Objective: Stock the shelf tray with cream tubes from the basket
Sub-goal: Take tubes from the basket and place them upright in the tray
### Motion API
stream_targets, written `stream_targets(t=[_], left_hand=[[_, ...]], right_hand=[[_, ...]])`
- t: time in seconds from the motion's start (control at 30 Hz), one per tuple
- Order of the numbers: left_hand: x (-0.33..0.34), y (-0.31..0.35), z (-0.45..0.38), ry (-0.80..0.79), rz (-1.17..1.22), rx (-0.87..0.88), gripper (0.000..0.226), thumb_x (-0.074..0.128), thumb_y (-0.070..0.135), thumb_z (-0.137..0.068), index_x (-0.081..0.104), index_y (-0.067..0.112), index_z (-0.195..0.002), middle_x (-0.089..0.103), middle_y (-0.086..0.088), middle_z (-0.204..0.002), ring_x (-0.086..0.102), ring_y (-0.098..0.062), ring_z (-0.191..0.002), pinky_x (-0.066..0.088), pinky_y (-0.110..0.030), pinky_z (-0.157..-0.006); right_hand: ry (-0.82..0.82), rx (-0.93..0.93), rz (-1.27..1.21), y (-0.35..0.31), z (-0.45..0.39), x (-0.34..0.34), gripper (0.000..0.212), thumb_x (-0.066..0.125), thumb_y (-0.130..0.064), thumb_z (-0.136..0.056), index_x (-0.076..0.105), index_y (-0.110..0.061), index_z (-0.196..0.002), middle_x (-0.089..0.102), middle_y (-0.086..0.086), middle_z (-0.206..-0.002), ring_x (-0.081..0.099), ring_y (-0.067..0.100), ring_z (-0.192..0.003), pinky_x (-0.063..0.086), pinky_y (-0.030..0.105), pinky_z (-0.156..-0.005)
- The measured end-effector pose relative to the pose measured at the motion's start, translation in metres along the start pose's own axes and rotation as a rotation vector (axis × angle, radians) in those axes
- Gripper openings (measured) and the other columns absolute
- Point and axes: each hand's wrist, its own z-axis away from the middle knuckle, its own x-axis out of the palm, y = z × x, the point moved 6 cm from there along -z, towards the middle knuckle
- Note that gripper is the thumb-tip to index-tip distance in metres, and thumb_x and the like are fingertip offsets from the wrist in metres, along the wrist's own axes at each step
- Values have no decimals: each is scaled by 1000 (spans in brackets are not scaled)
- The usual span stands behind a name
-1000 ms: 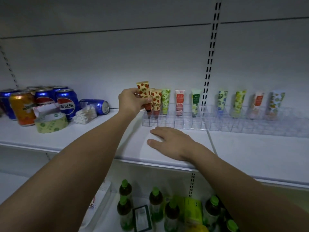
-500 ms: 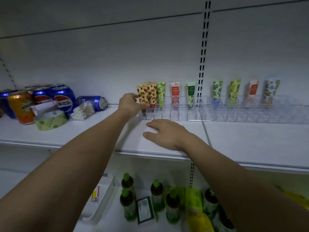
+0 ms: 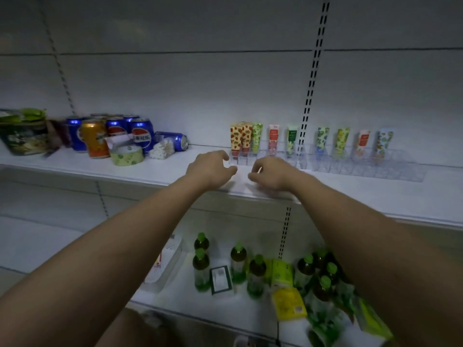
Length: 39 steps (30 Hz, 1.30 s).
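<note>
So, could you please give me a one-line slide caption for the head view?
Both empty hands, left and right, hover before the clear plastic shelf tray of patterned cream tubes.

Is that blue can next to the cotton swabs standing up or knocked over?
Knocked over. The blue can lies on its side on the shelf, its round end facing us, behind the cotton swabs.

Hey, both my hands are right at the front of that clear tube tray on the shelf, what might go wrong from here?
1. The left hand and right hand hang by the clear tray; a nudge may slide it.
2. The strawberry tubes stand crowded together beside the green tube; brushing one may tip its neighbours.
3. The tray sits near the shelf edge; pulling it forward may drop it onto the green bottles below.
</note>
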Motion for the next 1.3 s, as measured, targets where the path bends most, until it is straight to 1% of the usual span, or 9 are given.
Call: stream_targets(t=[0.3,0.47,0.67,0.73,0.83,1.0,1.13,1.23,1.3], left_hand=[[43,-2,124,-150,129,-11,25,64,32,-88,70,15,-106,69,-8,-109,63,-25,-103,43,-24,-83],[134,-49,174,-378,148,-149,21,62,25,-90,70,10,-104,69,-11,-107,60,-23,-94,44,-27,-80],[249,-87,216,-596,183,-298,26,66,25,-88,73,8,-107,65,-11,-121,58,-26,-113,43,-26,-89],[285,-93,224,-665,208,-343,26,66,23,-88,73,4,-105,67,-14,-116,61,-29,-108,49,-30,-89],[334,-95,239,-788,244,-386,27,65,19,-89,72,-2,-104,68,-20,-107,65,-33,-100,54,-40,-88],[411,-98,272,-979,191,-391,30,58,22,-93,68,0,-111,66,-19,-113,63,-31,-104,51,-39,-94],[468,-105,294,-1067,133,-418,31,54,18,-94,64,1,-117,64,-21,-115,62,-32,-103,47,-34,-78],[502,-104,310,-1098,88,-351,52,53,10,-91,41,-1,-140,62,-24,-97,55,-27,-72,42,-35,-60],[524,-105,320,-1042,116,-309,66,55,16,-92,26,13,-151,52,-8,-85,46,-19,-71,35,-28,-57]], right_hand=[[-177,104,-155,-4,102,37,24,56,-31,-94,66,-10,-92,71,5,-80,69,20,-65,51,26,-52],[-365,155,-173,13,133,135,23,52,-26,-95,63,-5,-93,69,11,-83,63,24,-60,49,25,-50],[-581,305,-259,70,163,259,34,50,-26,-98,63,4,-106,70,18,-97,63,26,-62,48,28,-54],[-616,351,-289,94,169,292,38,50,-24,-98,63,12,-95,67,29,-97,65,37,-70,48,33,-56],[-643,413,-283,127,181,335,27,49,-17,-97,52,-1,-76,54,29,-80,57,37,-70,39,32,-58],[-658,528,-280,179,201,404,33,47,-8,-94,44,-7,-62,37,12,-57,43,25,-54,36,30,-60],[-741,479,-280,200,211,456,26,47,-2,-94,53,-6,-69,41,15,-68,42,24,-63,38,34,-61],[-732,465,-300,212,208,490,29,47,-1,-94,38,-14,-69,30,6,-65,28,18,-56,30,27,-59],[-691,464,-294,216,202,507,18,46,-4,-94,44,-13,-78,34,3,-68,31,17,-56,30,26,-58]])
